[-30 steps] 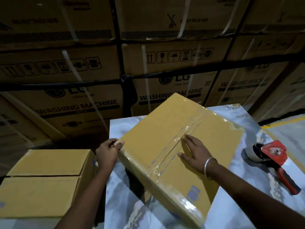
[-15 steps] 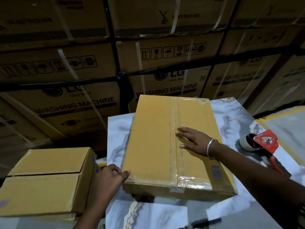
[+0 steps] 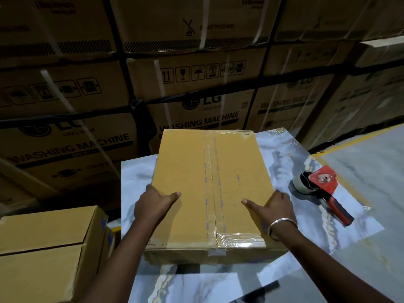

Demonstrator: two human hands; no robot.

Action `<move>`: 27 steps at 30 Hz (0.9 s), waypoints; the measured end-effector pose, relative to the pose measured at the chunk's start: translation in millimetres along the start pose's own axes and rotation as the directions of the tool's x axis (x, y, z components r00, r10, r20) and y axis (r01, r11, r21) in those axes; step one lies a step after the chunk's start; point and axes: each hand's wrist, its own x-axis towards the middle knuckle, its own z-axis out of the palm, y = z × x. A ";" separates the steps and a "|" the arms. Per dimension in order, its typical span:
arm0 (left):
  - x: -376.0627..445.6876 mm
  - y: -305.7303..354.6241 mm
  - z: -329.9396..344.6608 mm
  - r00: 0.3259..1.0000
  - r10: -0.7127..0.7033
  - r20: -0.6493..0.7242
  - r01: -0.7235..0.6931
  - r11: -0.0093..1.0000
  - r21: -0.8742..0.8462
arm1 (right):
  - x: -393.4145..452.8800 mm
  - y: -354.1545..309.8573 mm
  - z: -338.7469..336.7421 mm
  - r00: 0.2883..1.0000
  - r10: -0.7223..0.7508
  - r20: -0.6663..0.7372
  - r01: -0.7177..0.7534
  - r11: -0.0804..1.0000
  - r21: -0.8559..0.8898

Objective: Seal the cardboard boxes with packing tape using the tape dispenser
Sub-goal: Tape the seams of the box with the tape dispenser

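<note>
A yellow cardboard box (image 3: 185,176) lies flat on the marble-patterned table (image 3: 306,154), its centre seam covered by a strip of clear tape that folds over the near edge. My left hand (image 3: 153,204) grips the box's left edge, thumb on top and fingers down the side. My right hand (image 3: 275,206), a metal bangle on the wrist, grips the right edge the same way. The red tape dispenser (image 3: 321,189) with its tape roll lies on the table to the right of the box, apart from both hands.
A second yellow box (image 3: 43,248) with an untaped seam stands at the lower left, beside the table. Large strapped washing-machine cartons (image 3: 196,95) form a wall behind the table. Grey floor with a yellow line (image 3: 349,138) lies to the right.
The box has been turned from a diagonal to square with me. My right hand slid from the top to the right edge, and my left hand moved up the left edge.
</note>
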 end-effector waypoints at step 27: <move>-106.3 162.9 -24.8 0.979 0.112 -0.168 -0.157 0.945 -0.286 | 78.8 29.5 -212.7 0.978 -0.207 0.018 0.199 0.956 0.217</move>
